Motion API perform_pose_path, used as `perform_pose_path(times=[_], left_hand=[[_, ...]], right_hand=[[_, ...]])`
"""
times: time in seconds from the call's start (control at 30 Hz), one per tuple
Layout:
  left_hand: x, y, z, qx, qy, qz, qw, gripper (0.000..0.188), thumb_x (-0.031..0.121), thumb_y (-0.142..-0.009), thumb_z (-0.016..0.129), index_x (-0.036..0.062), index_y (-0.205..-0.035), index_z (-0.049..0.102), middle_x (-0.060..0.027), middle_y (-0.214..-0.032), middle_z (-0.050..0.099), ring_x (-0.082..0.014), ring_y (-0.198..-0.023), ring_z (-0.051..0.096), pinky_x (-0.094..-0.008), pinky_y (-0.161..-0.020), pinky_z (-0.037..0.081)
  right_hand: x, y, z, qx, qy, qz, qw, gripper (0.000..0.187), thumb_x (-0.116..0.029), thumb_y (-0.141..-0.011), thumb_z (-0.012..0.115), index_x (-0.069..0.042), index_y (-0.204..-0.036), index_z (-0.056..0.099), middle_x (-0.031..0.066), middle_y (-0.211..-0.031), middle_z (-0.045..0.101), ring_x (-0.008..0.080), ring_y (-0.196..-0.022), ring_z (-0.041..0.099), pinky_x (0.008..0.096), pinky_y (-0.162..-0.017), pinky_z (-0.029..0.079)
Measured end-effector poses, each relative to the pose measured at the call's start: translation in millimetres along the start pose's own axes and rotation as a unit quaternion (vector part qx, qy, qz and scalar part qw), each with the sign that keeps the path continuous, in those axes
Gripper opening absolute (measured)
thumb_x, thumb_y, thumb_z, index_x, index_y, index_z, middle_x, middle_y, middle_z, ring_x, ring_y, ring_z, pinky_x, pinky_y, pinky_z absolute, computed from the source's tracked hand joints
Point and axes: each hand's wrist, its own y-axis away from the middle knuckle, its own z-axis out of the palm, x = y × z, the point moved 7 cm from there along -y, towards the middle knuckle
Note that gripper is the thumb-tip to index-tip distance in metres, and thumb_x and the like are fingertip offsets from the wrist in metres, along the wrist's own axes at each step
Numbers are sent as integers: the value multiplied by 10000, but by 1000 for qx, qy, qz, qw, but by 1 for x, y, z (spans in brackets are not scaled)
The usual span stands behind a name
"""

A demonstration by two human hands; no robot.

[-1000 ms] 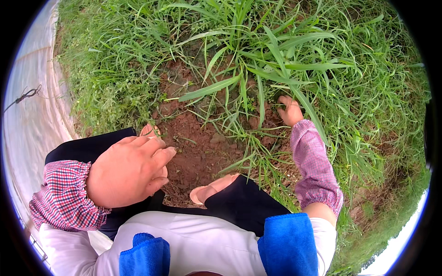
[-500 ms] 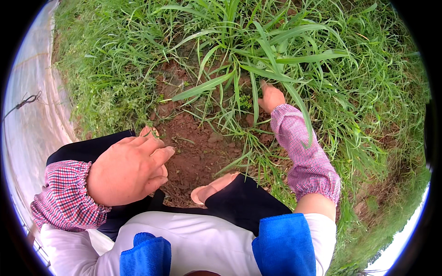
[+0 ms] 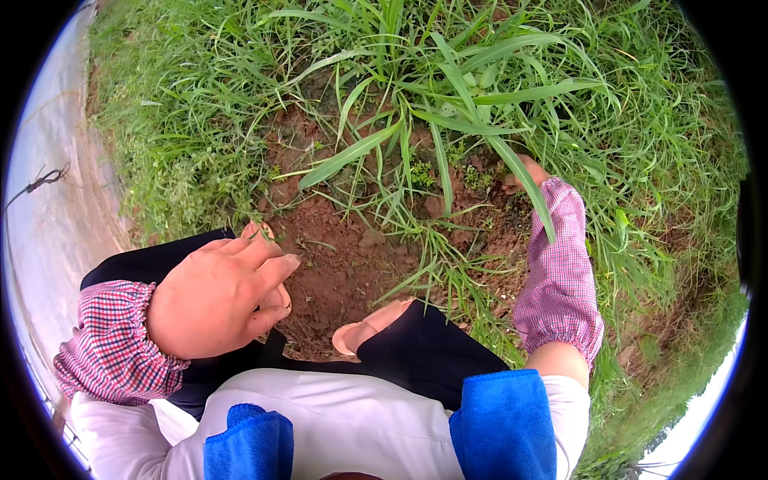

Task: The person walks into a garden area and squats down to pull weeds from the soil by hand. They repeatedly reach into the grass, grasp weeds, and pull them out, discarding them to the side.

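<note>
My left hand [image 3: 220, 296] rests on my left knee, over dark trousers [image 3: 144, 268], fingers loosely together and holding nothing. My right arm, in a pink checked sleeve [image 3: 560, 272], reaches forward into a clump of tall green grass [image 3: 432, 88]. Only a small part of my right hand [image 3: 528, 170] shows past the cuff, low at the clump's right side behind a long blade; its grip is hidden. Bare red-brown soil [image 3: 344, 256] lies between my hands, just below the clump.
Dense grass [image 3: 656, 160] surrounds the soil patch on the far side and right. A pale plastic sheet [image 3: 48, 240] with a dark twig [image 3: 36, 184] runs along the left. A pinkish shoe tip [image 3: 364, 328] pokes out by my right knee.
My right hand swung left and up into the grass, then came back to the right side of the clump. My left hand has stayed on the knee.
</note>
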Motion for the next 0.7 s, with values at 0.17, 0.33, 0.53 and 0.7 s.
perform_pose_path(times=[0.17,0.33,0.53,0.7], left_hand=[[-1,-3,2,-35,-8,7,999,420,183,-631,587,12,-988,448,-134,-967,490,-277,-846,494,-346,-755,400],[-1,-3,4,-40,-4,6,999,423,184,-633,586,4,-991,450,-137,-960,491,-277,-843,495,-346,-754,399],[-2,-2,2,-36,-3,-1,999,435,188,-634,586,-1,-1002,449,-144,-964,490,-278,-843,496,-346,-754,398],[-3,-3,4,-41,2,4,999,434,189,-637,585,-3,-1002,451,-147,-973,488,-279,-844,496,-345,-758,398]], right_hand=[[-41,31,35,260,306,-186,897,465,-203,-655,603,26,-1019,427,200,-969,467,318,-875,468,353,-796,362],[-43,30,21,132,25,-75,988,264,-82,-688,575,24,-904,465,154,-784,526,259,-696,526,344,-688,463],[7,2,48,-158,-306,5,939,202,-97,-696,570,17,-827,466,105,-654,525,169,-590,530,304,-539,465],[-53,8,24,81,42,-83,992,422,-355,-681,590,-13,-912,500,135,-789,555,244,-720,532,366,-689,423]])
